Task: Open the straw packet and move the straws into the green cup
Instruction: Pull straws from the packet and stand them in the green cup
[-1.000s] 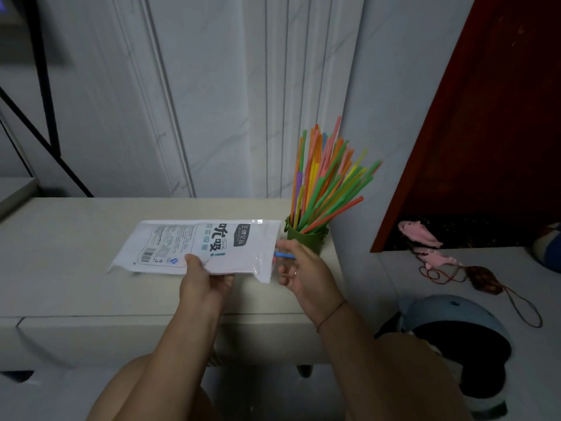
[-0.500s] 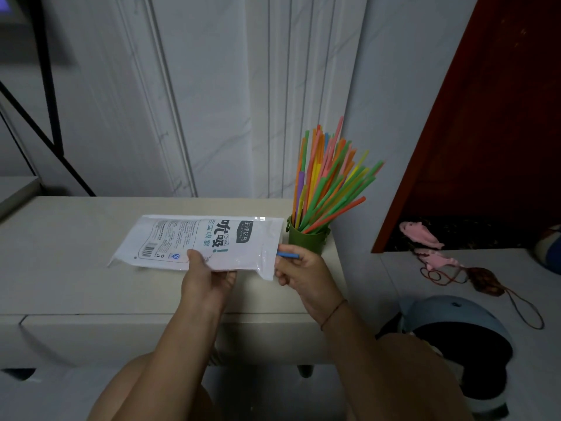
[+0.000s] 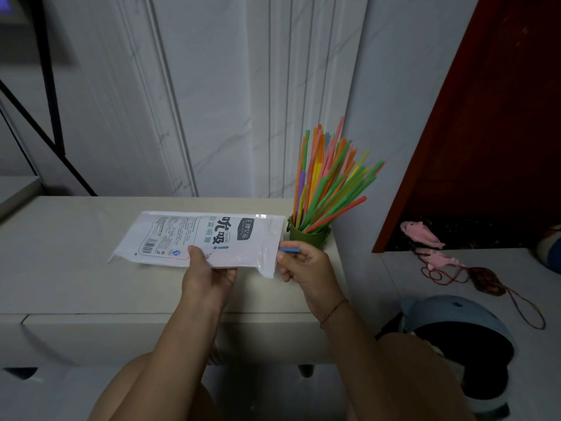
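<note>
While my left hand (image 3: 209, 273) grips the straw packet (image 3: 203, 238) flat above the tabletop (image 3: 76, 287), steadying its open end toward the cup, my right hand (image 3: 306, 268) pinches a blue straw (image 3: 290, 251) at that mouth. The green cup (image 3: 308, 235), already bristling with straws (image 3: 331, 180), stands just beyond my right hand.
</note>
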`<state>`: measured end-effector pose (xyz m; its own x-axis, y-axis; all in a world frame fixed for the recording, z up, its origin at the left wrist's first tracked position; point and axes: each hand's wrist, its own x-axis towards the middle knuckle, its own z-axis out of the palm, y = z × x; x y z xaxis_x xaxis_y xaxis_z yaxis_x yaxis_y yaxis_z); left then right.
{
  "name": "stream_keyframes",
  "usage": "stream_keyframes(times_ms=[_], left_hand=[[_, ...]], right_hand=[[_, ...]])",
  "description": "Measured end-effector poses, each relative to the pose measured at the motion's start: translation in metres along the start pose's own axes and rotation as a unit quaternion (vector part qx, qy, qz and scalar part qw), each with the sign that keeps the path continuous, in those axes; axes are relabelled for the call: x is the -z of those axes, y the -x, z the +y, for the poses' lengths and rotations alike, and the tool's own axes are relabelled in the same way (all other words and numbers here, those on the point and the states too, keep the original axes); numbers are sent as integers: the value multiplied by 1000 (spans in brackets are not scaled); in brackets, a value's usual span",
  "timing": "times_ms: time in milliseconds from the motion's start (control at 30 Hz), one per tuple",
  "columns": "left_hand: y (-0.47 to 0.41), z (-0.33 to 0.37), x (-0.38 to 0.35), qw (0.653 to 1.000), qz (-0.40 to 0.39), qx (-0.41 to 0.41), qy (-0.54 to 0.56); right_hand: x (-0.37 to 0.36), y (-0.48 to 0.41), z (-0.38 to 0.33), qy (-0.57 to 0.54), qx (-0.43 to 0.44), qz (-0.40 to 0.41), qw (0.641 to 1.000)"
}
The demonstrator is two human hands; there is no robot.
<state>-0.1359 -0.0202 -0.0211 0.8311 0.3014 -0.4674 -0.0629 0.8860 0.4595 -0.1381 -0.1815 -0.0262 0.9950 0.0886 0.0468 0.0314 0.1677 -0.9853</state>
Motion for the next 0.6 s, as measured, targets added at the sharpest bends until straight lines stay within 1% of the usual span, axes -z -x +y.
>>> stream_keyframes(times_ms=[200, 600], left_hand=[[0, 0, -1, 1000, 0, 1, 7], [-2, 3, 0, 1000, -7, -3, 5]], right_hand=[[-1, -1, -2, 11, 17, -15, 1000], [3, -3, -1, 25, 15, 7, 1000]])
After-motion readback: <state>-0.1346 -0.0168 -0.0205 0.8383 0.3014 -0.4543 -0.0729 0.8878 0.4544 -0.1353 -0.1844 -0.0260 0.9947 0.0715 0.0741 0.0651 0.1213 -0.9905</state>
